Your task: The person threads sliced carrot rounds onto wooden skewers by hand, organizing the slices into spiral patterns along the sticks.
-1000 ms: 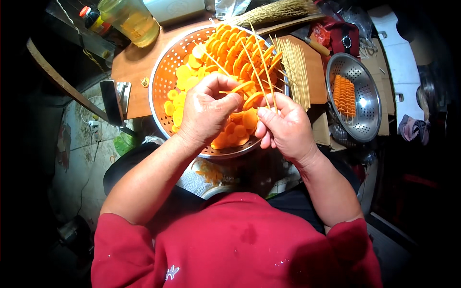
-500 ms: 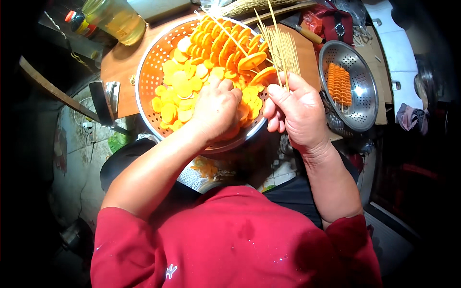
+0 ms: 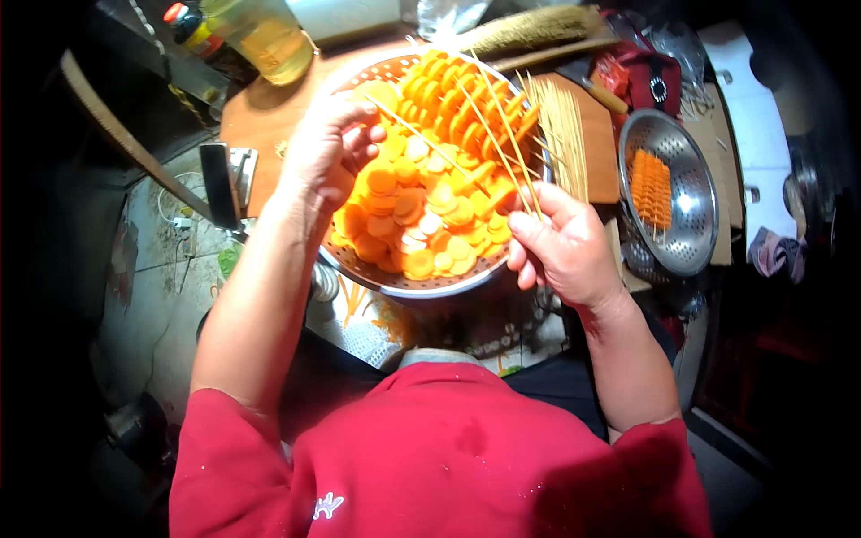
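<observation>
Round orange slices, which look like carrot, fill a perforated colander (image 3: 421, 292) in front of me. My left hand (image 3: 332, 152) is raised over its left side, fingers curled with a slice (image 3: 377, 92) at the fingertips. A thin wooden skewer (image 3: 421, 139) slants across the pile, its upper end by that slice. My right hand (image 3: 565, 242) pinches wooden skewers (image 3: 507, 148) at the colander's right edge. A couple of slices sit by its fingers, at the slanting skewer's lower end. Skewers loaded with spaced slices (image 3: 453, 99) lie at the colander's far side.
A bundle of bare skewers (image 3: 567, 134) lies right of the colander. A metal colander (image 3: 695, 224) beyond it holds loaded skewers (image 3: 652, 190). At the back left stand a jar of yellowish liquid (image 3: 273, 45) and a red-capped bottle (image 3: 202, 31). A dark flat object (image 3: 220, 184) stands at the table's left edge.
My left hand has come up out of the slices to the left, bringing a slice to the slanting skewer's upper end. My right hand keeps its pinch on the skewers. The whole view has shifted slightly.
</observation>
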The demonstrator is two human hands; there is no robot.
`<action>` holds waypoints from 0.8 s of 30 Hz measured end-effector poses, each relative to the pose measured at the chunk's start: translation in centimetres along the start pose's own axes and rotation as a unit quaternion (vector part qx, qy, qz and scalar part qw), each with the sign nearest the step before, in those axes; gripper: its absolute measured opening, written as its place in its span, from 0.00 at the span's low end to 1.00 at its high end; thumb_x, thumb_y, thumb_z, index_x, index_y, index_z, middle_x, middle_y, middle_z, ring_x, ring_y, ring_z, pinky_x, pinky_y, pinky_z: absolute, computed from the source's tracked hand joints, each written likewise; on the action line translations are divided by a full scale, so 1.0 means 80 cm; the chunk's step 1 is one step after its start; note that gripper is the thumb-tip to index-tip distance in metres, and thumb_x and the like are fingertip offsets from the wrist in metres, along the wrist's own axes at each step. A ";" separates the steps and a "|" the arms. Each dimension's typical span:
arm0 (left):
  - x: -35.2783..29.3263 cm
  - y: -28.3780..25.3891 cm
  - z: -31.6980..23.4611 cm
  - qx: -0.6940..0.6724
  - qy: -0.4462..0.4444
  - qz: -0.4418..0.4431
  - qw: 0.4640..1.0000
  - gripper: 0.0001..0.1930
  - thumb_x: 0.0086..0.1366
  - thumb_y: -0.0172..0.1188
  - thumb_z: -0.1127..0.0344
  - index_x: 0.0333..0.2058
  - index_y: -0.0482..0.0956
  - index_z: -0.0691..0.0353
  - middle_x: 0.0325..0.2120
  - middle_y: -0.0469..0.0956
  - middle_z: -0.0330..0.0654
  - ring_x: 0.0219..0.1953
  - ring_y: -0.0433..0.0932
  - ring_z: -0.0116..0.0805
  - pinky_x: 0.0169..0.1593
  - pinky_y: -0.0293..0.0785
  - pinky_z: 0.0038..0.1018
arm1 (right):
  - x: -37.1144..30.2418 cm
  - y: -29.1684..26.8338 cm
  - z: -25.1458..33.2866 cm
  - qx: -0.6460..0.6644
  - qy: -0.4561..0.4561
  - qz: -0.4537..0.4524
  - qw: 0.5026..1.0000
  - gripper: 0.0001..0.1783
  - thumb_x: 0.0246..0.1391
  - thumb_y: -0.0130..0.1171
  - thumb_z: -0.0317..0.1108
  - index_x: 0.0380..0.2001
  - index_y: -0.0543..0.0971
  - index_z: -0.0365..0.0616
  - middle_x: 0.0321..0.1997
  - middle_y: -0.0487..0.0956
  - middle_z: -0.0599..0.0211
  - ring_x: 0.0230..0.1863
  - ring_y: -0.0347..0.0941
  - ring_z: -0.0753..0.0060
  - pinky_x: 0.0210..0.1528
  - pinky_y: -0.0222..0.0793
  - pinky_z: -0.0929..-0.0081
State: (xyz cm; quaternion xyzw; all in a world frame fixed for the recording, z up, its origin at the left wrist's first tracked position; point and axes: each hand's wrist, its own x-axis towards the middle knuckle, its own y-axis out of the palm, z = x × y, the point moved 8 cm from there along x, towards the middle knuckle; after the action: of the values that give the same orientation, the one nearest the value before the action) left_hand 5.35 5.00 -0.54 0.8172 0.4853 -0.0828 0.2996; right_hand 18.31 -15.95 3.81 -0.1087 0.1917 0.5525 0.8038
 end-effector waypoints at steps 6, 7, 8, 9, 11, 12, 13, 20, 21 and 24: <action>-0.002 -0.023 -0.005 -0.044 -0.008 -0.020 0.999 0.10 0.55 0.59 0.74 0.37 0.71 0.60 0.29 0.75 0.38 0.24 0.77 0.26 0.27 0.77 0.19 | 0.004 0.010 -0.008 0.010 0.026 0.011 1.000 0.09 0.59 0.52 0.32 0.41 0.70 0.41 0.19 0.74 0.71 0.13 0.67 0.84 0.15 0.63 0.91; -0.003 -0.026 -0.005 -0.045 -0.008 -0.030 0.998 0.10 0.55 0.59 0.74 0.37 0.71 0.60 0.29 0.75 0.39 0.24 0.77 0.26 0.27 0.77 0.19 | 0.004 0.012 -0.007 0.008 0.024 0.013 1.000 0.09 0.59 0.52 0.32 0.41 0.70 0.41 0.19 0.74 0.71 0.13 0.67 0.84 0.15 0.63 0.91; -0.004 -0.028 -0.006 -0.046 -0.008 -0.040 0.998 0.10 0.55 0.59 0.74 0.37 0.71 0.60 0.29 0.75 0.39 0.24 0.77 0.26 0.28 0.77 0.19 | 0.004 0.012 -0.007 0.011 0.023 0.014 1.000 0.09 0.59 0.51 0.32 0.41 0.70 0.41 0.19 0.73 0.71 0.14 0.67 0.85 0.15 0.63 0.91; -0.005 -0.027 -0.008 -0.036 0.001 -0.044 0.998 0.10 0.55 0.59 0.74 0.37 0.72 0.61 0.29 0.75 0.38 0.25 0.76 0.25 0.28 0.76 0.19 | 0.004 0.012 -0.006 0.014 0.023 0.013 1.000 0.09 0.59 0.51 0.32 0.41 0.70 0.41 0.19 0.73 0.71 0.14 0.67 0.85 0.15 0.63 0.91; -0.006 -0.025 -0.010 -0.035 0.005 -0.047 0.998 0.10 0.55 0.59 0.74 0.38 0.72 0.61 0.29 0.75 0.39 0.26 0.76 0.26 0.29 0.76 0.19 | 0.004 0.012 -0.007 0.011 0.023 0.012 1.000 0.09 0.60 0.51 0.32 0.41 0.70 0.41 0.19 0.73 0.71 0.14 0.67 0.85 0.15 0.64 0.91; -0.006 -0.025 -0.011 -0.034 0.009 -0.050 0.998 0.11 0.55 0.59 0.74 0.38 0.72 0.61 0.29 0.75 0.39 0.26 0.76 0.26 0.29 0.75 0.18 | 0.005 0.011 -0.007 0.009 0.022 0.011 1.000 0.09 0.60 0.51 0.32 0.41 0.70 0.41 0.19 0.73 0.71 0.14 0.67 0.85 0.15 0.64 0.91; -0.004 -0.025 -0.010 -0.033 0.009 -0.049 0.998 0.11 0.55 0.59 0.74 0.38 0.72 0.61 0.29 0.75 0.39 0.26 0.76 0.26 0.29 0.75 0.18 | 0.006 0.010 -0.008 0.010 0.022 0.010 1.000 0.09 0.60 0.51 0.32 0.41 0.70 0.41 0.19 0.73 0.71 0.14 0.67 0.85 0.15 0.64 0.91; -0.002 -0.015 -0.020 0.072 0.131 -0.029 0.988 0.08 0.57 0.59 0.73 0.35 0.73 0.59 0.28 0.76 0.36 0.26 0.75 0.25 0.31 0.72 0.19 | 0.006 0.005 -0.013 0.003 0.021 0.007 1.000 0.08 0.59 0.51 0.31 0.40 0.70 0.41 0.19 0.73 0.71 0.14 0.67 0.85 0.15 0.63 0.91; -0.005 -0.010 -0.023 0.103 0.162 -0.021 0.981 0.06 0.57 0.59 0.72 0.34 0.73 0.58 0.28 0.76 0.35 0.26 0.75 0.24 0.31 0.72 0.20 | 0.006 0.005 -0.014 0.002 0.023 0.007 1.000 0.08 0.59 0.51 0.31 0.40 0.70 0.41 0.19 0.73 0.71 0.14 0.67 0.85 0.15 0.63 0.91; -0.010 0.002 -0.010 0.111 0.143 0.016 0.983 0.06 0.57 0.60 0.70 0.32 0.73 0.58 0.28 0.76 0.36 0.25 0.75 0.24 0.31 0.72 0.19 | 0.004 0.006 -0.014 0.017 0.018 -0.011 1.000 0.07 0.59 0.51 0.31 0.40 0.70 0.41 0.19 0.73 0.71 0.13 0.66 0.85 0.14 0.62 0.91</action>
State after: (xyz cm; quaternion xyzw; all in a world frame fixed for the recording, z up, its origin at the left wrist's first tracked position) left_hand 4.96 4.83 0.53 0.8562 0.4982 -0.0131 0.1360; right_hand 17.73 -15.93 2.71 -0.1068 0.2148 0.5379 0.8082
